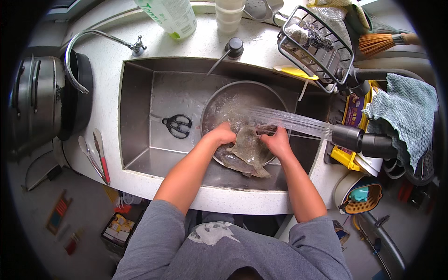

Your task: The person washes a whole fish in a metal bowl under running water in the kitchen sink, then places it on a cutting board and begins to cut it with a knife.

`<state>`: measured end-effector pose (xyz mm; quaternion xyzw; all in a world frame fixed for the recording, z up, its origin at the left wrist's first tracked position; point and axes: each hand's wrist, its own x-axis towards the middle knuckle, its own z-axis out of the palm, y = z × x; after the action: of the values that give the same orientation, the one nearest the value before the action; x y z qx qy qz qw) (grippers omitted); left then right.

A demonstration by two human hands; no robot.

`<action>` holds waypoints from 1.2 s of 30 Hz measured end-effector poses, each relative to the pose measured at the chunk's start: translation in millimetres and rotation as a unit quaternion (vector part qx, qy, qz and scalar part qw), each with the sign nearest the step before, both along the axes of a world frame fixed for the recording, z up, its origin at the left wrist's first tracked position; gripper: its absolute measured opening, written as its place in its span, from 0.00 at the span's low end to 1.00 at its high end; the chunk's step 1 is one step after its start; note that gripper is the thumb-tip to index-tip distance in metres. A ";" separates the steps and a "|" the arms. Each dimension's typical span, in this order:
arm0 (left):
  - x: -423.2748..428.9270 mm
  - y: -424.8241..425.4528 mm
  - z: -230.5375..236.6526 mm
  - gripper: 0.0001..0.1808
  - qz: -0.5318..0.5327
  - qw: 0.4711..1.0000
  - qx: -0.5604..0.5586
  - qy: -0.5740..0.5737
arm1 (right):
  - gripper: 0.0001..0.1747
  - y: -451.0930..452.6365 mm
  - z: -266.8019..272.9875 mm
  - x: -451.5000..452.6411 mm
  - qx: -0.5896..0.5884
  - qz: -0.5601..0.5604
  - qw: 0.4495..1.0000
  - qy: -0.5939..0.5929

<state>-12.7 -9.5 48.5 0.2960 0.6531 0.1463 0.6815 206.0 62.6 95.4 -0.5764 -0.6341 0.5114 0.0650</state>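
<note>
A flat brownish fish [249,147], with its tail end towards me, lies over the near side of a round metal basin [245,85] in the sink. My left hand [224,134] grips the fish's left edge, its fingertips hidden. With my right hand [277,140] I hold the opposite side, beside a dark reddish opening. Water sprays leftward from a black faucet head [346,137] across the basin, passing just above my right hand. Kitchen shears with black handles [177,125] rest on the sink floor, left of the basin.
Steel sink walls [136,115] surround the basin. A wire caddy [316,49] with scrubbers overhangs the back right corner. Tongs [101,157] lie on the left counter, near a chrome tap [75,70]. A soap dispenser [234,48] stands behind the sink; a cloth [402,112] hangs right.
</note>
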 end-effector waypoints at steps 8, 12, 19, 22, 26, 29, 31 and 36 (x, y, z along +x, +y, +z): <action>3.4 9.2 -12.1 0.22 0.233 0.965 0.121 0.005 | 0.27 21.9 28.2 3.7 0.008 -0.071 0.991 0.112; -5.6 14.0 16.1 0.18 0.263 0.941 0.208 0.047 | 0.38 29.4 57.1 -10.1 -0.040 0.004 0.987 0.153; -0.3 0.9 -19.0 0.32 0.529 0.821 -0.057 -0.208 | 0.51 16.0 -24.4 -39.9 -0.123 0.011 0.988 0.091; 5.1 -6.7 -11.0 0.23 0.499 0.837 -0.088 -0.208 | 0.53 14.8 -32.7 -36.9 -0.098 0.093 0.989 0.056; 15.8 -14.1 10.3 0.29 0.399 0.912 -0.050 -0.086 | 0.45 24.4 -53.0 -17.6 -0.080 0.126 0.989 0.006; -4.5 1.6 -2.7 0.32 0.396 0.917 0.038 -0.003 | 0.35 24.4 -63.7 -21.9 -0.045 -0.018 0.994 0.094; -4.3 0.5 -24.5 0.35 0.368 0.927 0.048 0.051 | 0.31 15.6 -39.9 -37.6 -0.073 0.034 0.996 0.040; 7.7 3.3 8.4 0.41 0.300 0.950 -0.002 0.086 | 0.28 20.2 -51.2 -17.2 -0.060 0.062 0.996 0.021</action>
<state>-5.0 -6.3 57.0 0.0972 0.7683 0.3165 0.5478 188.8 82.8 44.2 -0.5283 -0.6354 0.5631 0.0119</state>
